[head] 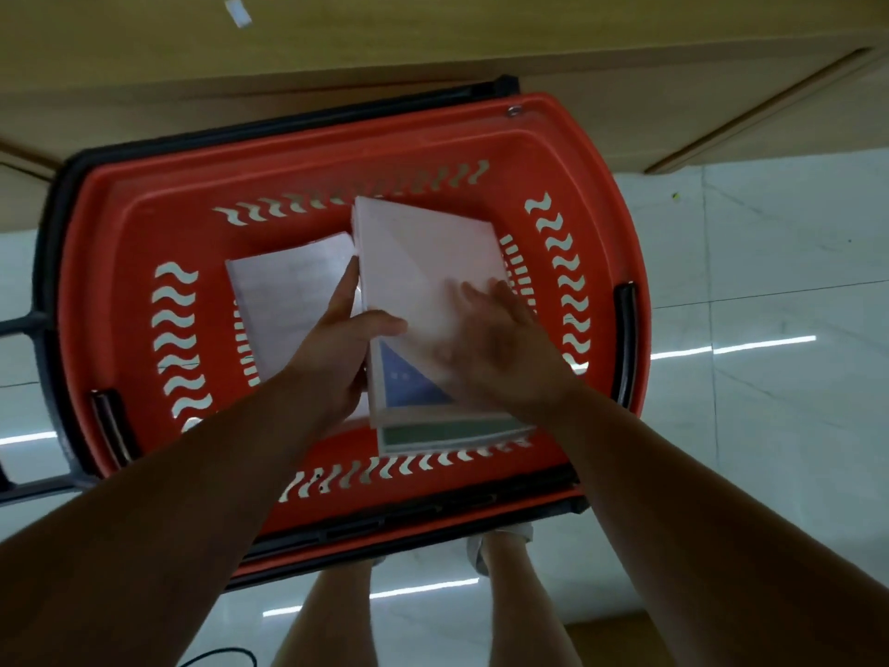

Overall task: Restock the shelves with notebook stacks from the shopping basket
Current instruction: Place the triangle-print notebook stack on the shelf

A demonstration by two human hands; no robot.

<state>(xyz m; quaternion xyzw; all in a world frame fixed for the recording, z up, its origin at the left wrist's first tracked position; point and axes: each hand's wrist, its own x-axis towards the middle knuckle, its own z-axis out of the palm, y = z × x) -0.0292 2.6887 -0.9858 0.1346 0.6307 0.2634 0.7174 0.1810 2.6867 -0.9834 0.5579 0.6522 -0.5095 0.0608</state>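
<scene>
Head view looks straight down into a red shopping basket (110, 291) with wavy holes in its sides and a dark frame around it. The basket sits on a shiny pale floor (769, 281), right next to a wooden shelf unit (433, 36) at the top of the picture. Inside the basket, on the right, there is a notebook stack (428, 262) with a pale cover on top. It is tipped up a little, and under it you can see a blue cover and a green one lower down. The left hand (336, 349) is on the left edge of this stack. Its thumb lies over the top cover and its fingers run along the side, so it is curled around the edge and has hold of it. The right hand (500, 339) lies on top of the stack near the right side, with the fingers spread out flat. It looks blurry, and you cannot tell if it is gripping the stack or only pressing on it. A second pale notebook (288, 300) lies flat in the basket to the left, just beside the stack and partly hidden by the left hand. Below the basket you can see the person's legs and a light shoe (481, 546) on the floor.
</scene>
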